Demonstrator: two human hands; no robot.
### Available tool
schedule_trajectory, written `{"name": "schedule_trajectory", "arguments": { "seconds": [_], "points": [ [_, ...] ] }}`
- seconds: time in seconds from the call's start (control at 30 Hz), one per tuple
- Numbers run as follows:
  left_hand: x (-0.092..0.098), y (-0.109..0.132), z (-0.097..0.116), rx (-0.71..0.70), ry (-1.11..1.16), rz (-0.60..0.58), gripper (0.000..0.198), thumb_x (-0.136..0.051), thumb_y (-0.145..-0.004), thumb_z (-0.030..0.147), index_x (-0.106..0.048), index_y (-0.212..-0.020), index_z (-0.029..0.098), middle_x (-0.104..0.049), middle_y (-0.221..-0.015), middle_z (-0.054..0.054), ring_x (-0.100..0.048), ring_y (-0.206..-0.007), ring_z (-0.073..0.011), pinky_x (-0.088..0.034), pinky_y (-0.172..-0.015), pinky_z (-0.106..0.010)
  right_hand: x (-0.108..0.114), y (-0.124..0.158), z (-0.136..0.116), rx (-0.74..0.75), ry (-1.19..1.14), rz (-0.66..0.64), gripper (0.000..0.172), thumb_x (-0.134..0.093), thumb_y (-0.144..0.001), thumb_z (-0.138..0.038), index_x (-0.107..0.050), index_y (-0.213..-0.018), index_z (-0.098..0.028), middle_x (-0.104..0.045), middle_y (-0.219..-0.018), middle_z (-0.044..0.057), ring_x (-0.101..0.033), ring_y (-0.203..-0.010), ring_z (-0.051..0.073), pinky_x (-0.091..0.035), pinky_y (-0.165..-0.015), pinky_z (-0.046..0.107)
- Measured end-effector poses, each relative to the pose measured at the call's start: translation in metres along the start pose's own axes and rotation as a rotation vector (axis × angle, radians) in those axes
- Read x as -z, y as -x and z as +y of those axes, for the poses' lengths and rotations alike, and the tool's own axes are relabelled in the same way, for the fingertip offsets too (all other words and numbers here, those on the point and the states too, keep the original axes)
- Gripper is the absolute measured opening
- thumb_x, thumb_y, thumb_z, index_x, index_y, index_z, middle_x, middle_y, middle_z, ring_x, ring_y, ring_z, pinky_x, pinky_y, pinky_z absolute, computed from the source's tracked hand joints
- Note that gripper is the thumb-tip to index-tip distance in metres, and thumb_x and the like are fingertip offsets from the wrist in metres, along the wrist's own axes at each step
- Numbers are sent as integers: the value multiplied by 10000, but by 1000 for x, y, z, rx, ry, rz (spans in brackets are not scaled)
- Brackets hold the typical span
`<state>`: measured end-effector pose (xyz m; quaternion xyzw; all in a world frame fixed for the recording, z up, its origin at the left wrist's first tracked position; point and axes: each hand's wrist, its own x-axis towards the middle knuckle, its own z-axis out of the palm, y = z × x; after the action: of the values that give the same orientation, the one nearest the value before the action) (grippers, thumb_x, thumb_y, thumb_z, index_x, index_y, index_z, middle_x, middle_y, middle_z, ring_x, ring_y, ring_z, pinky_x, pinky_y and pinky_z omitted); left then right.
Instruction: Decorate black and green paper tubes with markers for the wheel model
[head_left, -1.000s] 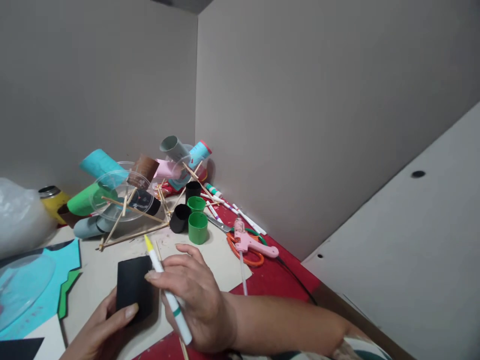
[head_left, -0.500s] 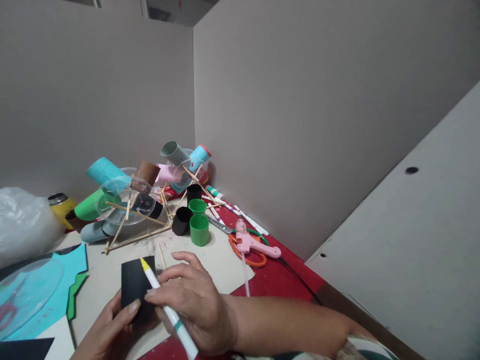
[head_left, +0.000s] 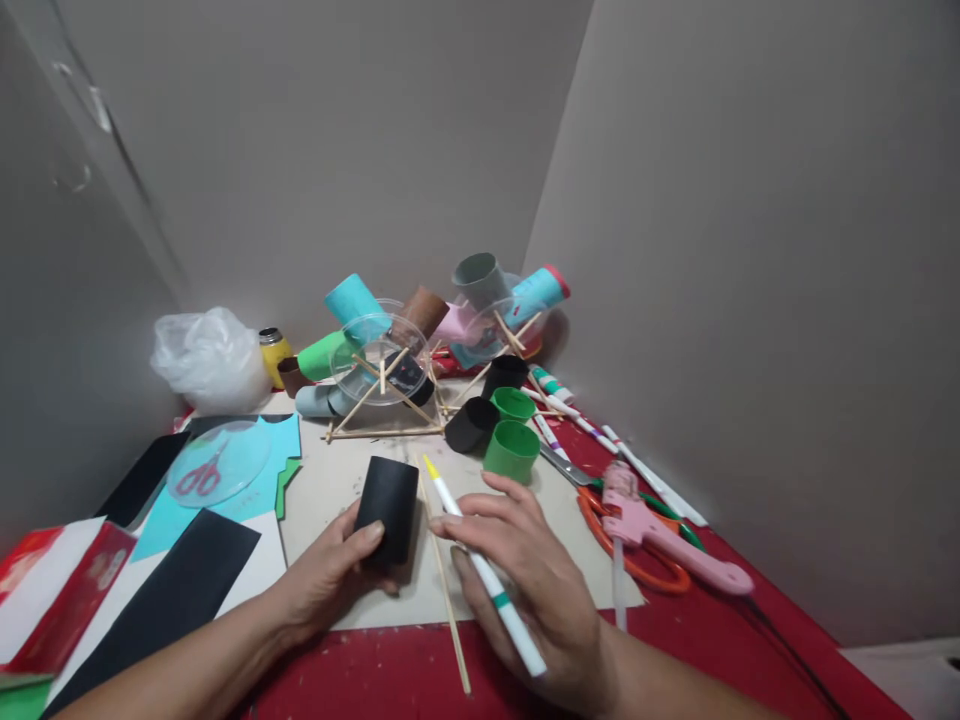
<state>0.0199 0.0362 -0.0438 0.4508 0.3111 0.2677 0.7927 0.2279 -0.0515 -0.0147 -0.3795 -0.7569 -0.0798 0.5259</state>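
Observation:
My left hand [head_left: 337,565] is wrapped round a black paper tube [head_left: 388,510], its thumb pressed on the front. Just right of it, my right hand [head_left: 536,580] grips a white marker [head_left: 491,590] with a yellow tip and a green band. The tip points up and left, close to the tube's upper right edge but apart from it. Between the two hands a thin wooden stick [head_left: 448,600] lies on the table. Beyond them, green paper rings [head_left: 511,452] and black paper rings [head_left: 470,425] stand or lie on a pale board [head_left: 330,490].
At the back are stick-framed wheels with coloured paper tubes [head_left: 358,300]. A pink glue gun [head_left: 660,535] lies at right over orange-handled scissors [head_left: 637,575]. Black paper [head_left: 176,590], blue paper [head_left: 161,525] and a clear plastic disc [head_left: 251,450] are at left, near a plastic bag [head_left: 206,355].
The view has swung left, so the table's things sit further right. My right hand and the marker have drawn apart from the tube, which they overlapped before.

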Motion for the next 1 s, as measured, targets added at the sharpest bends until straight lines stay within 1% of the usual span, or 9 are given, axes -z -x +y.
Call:
{"name": "schedule_trajectory", "arguments": {
  "seconds": [0.13, 0.2, 0.33, 0.43, 0.57, 0.7, 0.87, 0.93, 1.0],
  "points": [
    [-1, 1, 0, -3, 18, -47, 609, -855, -746, 496, -655, -1230, 185, -606, -1025, -87, -563, -846, -179, -503, -649, -259, -1, 0, 1, -50, 64, -42, 419, -538, -865, -39, -579, -1264, -160, -735, -1041, 77, -673, -1030, 209, -405, -1091, 465],
    [0, 1, 0, 1, 27, -57, 570, -862, -752, 451, -665, -1221, 192, -607, -1023, -79, -565, -866, -178, -508, -695, -269, -4, -1, 2, -58, 93, -62, 471, -511, -854, -43, -554, -1304, -178, -738, -1069, 79, -677, -1038, 220, -425, -1068, 476],
    [3, 0, -1, 7, 41, -43, 516, -850, -785, 375, -668, -1242, 218, -630, -1154, -93, -579, -1045, -229, -521, -892, -356, -10, -7, 8, -73, 168, -107, 618, -440, -811, 13, -507, -1386, -203, -737, -1136, 87, -665, -1096, 226, -436, -1057, 491],
    [4, 0, 1, 7, 32, -29, 577, -814, -828, 359, -612, -1352, 229, -629, -1279, -126, -566, -1173, -278, -507, -962, -399, -11, -9, 17, -127, 193, -150, 665, -440, -773, 17, -525, -1399, -191, -723, -1199, 113, -639, -1155, 252, -448, -1047, 522],
    [1, 1, 3, 13, -6, -7, 703, -832, -801, 394, -563, -1425, 214, -631, -1341, -151, -576, -1216, -314, -512, -964, -407, -3, -4, 22, -153, 201, -177, 603, -454, -777, 11, -587, -1334, -176, -754, -1142, 98, -662, -1116, 234, -504, -994, 477],
    [-1, 0, 3, 4, -23, 10, 698, -847, -781, 396, -587, -1395, 191, -645, -1322, -156, -593, -1199, -314, -515, -973, -407, 11, 10, 20, -140, 228, -156, 476, -468, -835, 8, -633, -1236, -188, -781, -1021, 65, -705, -1020, 219, -551, -917, 436],
    [-2, 0, 1, -12, -42, 28, 659, -869, -750, 404, -617, -1325, 201, -644, -1240, -126, -621, -1033, -248, -542, -864, -361, 28, 18, 6, -136, 139, -89, 346, -550, -895, -68, -629, -1193, -225, -763, -968, 59, -719, -932, 204, -570, -846, 395],
    [-1, 0, -2, -21, -50, 26, 635, -891, -716, 413, -643, -1261, 200, -643, -1163, -97, -614, -962, -220, -544, -810, -342, 29, 14, -3, -104, 63, -82, 359, -577, -897, -69, -608, -1217, -228, -763, -961, 51, -720, -915, 193, -564, -866, 384],
    [1, -1, -5, -38, -55, -1, 634, -884, -717, 442, -639, -1249, 198, -636, -1076, -75, -604, -880, -193, -525, -718, -299, 25, 7, -11, -62, 0, -85, 327, -568, -897, -70, -608, -1189, -211, -758, -942, 56, -721, -904, 199, -557, -882, 389]
  ]
}}
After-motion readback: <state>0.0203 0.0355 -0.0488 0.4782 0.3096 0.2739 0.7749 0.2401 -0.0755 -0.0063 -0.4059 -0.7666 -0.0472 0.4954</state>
